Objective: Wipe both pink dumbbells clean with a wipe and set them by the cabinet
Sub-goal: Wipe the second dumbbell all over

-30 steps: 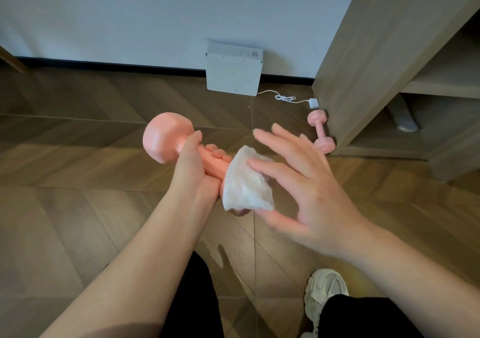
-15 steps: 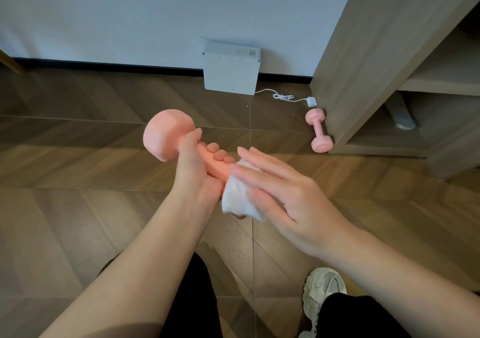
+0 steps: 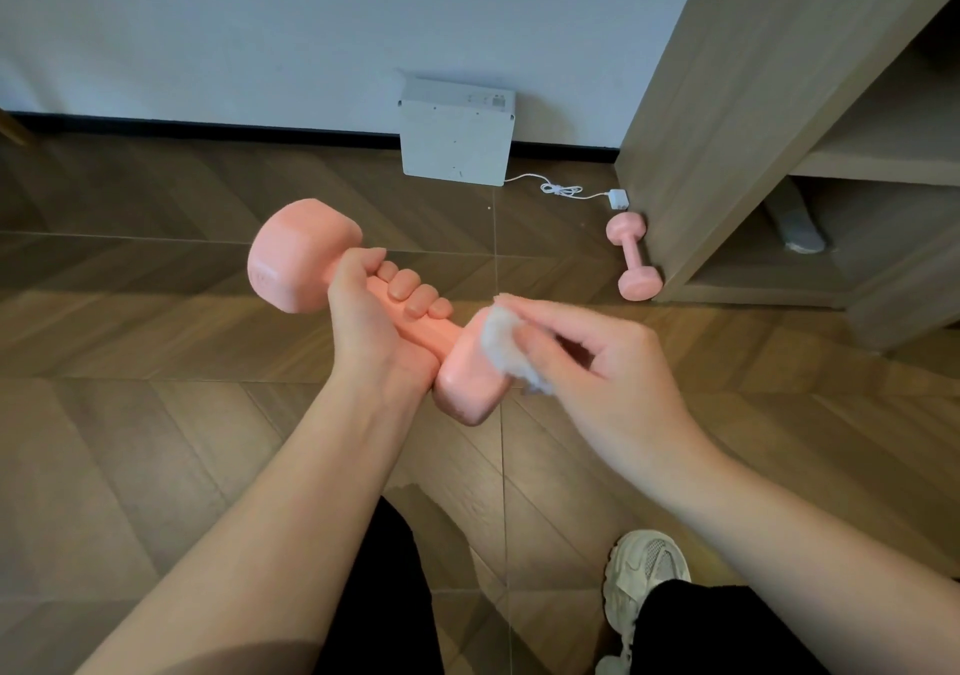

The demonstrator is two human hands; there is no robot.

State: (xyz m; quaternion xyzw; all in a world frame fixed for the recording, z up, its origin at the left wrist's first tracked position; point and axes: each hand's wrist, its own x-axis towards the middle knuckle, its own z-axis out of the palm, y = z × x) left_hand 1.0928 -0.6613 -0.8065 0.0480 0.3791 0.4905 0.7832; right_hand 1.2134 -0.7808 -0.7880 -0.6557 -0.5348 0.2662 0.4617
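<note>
My left hand (image 3: pixel 374 321) grips the handle of a pink dumbbell (image 3: pixel 296 256) held in the air above the floor, one head up and to the left, the other down and to the right. Bunched in my right hand (image 3: pixel 587 362) is a white wipe (image 3: pixel 501 344), pressed against the right side of the near head. A second pink dumbbell (image 3: pixel 634 256) lies on the floor, touching the side panel of the wooden cabinet (image 3: pixel 727 118) at the right.
A white box (image 3: pixel 457 136) leans against the wall, and its white cable and plug (image 3: pixel 618 199) trail to the cabinet's corner. A grey object (image 3: pixel 795 230) lies on the cabinet's bottom shelf. My white shoe (image 3: pixel 641 576) stands on the wooden floor (image 3: pixel 130 362) at the bottom right.
My right hand closed on the wipe and slid it off the top of the near head to its right side, so the pink head now shows. The dumbbell stayed in my left hand.
</note>
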